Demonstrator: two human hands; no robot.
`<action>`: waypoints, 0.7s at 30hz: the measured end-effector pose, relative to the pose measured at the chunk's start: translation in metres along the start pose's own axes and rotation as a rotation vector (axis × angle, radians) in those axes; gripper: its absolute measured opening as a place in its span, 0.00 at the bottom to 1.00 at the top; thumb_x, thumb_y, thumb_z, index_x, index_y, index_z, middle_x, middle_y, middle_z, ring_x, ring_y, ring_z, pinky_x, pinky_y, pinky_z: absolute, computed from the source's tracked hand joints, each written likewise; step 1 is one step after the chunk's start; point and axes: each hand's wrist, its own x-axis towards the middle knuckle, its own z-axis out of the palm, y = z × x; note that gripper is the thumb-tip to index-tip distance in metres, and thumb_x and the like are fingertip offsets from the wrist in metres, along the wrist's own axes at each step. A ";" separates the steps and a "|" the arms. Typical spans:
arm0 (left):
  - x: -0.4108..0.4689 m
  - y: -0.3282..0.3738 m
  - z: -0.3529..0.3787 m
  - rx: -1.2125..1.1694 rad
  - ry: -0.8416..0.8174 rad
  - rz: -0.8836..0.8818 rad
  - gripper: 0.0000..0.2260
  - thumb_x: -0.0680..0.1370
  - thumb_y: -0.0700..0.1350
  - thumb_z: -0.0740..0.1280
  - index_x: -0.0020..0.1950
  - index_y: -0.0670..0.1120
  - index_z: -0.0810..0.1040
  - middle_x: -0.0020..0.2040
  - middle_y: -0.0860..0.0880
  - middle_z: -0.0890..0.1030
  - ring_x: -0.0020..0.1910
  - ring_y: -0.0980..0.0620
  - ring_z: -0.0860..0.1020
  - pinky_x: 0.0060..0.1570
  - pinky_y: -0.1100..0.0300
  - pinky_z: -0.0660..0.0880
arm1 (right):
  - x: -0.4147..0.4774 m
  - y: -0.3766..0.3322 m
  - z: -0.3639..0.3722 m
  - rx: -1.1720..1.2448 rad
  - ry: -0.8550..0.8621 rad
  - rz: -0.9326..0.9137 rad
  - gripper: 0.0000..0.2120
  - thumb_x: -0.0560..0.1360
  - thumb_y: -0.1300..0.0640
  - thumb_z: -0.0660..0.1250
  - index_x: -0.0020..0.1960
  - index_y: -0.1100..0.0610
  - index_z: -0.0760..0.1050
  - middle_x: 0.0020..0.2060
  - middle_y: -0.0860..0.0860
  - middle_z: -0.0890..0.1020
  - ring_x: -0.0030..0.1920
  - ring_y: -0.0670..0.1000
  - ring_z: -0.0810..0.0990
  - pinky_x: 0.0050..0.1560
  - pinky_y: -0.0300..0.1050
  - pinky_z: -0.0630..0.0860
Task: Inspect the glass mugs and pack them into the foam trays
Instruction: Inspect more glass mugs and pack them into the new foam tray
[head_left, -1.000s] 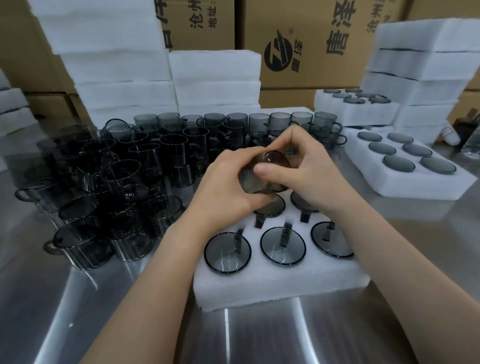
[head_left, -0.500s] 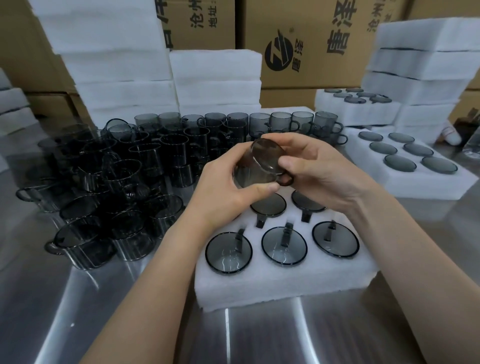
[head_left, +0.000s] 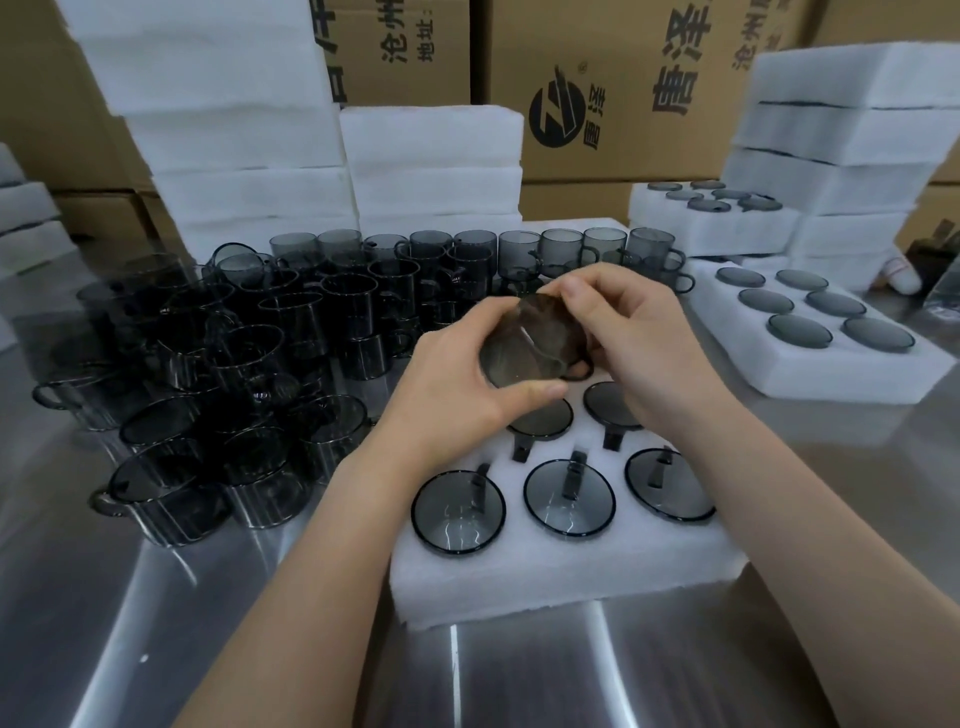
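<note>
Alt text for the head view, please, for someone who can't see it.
Left hand and right hand hold a smoky glass mug over a white foam tray with five mugs showing. Loose mugs crowd the steel table at left.

One held mug, five mugs in the near foam tray, six in the tray to the right.

glossy smoked-glass mugs, matt white foam tray, brushed shiny steel table.

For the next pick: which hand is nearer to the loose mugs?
Left. The left hand sits beside the loose mugs; the right hand is farther right, past the held mug.
</note>
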 end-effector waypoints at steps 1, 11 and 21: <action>0.000 0.000 0.000 -0.032 0.037 -0.009 0.25 0.66 0.58 0.75 0.61 0.54 0.76 0.51 0.62 0.81 0.53 0.65 0.78 0.54 0.69 0.73 | 0.000 0.000 -0.001 0.056 -0.002 0.025 0.08 0.81 0.60 0.63 0.46 0.56 0.79 0.36 0.48 0.80 0.34 0.45 0.77 0.33 0.40 0.76; -0.001 0.001 -0.003 -0.168 0.157 0.029 0.25 0.71 0.51 0.74 0.66 0.54 0.71 0.57 0.60 0.79 0.60 0.59 0.78 0.62 0.58 0.73 | 0.001 0.000 -0.006 0.090 -0.274 0.210 0.15 0.76 0.44 0.64 0.36 0.53 0.75 0.28 0.51 0.73 0.27 0.51 0.72 0.32 0.44 0.75; 0.004 0.007 -0.005 -0.310 0.241 -0.047 0.20 0.70 0.48 0.74 0.61 0.48 0.78 0.54 0.51 0.83 0.54 0.55 0.82 0.57 0.55 0.78 | 0.002 0.002 -0.011 0.371 -0.405 0.189 0.12 0.79 0.54 0.59 0.45 0.56 0.79 0.30 0.51 0.72 0.30 0.50 0.71 0.37 0.44 0.74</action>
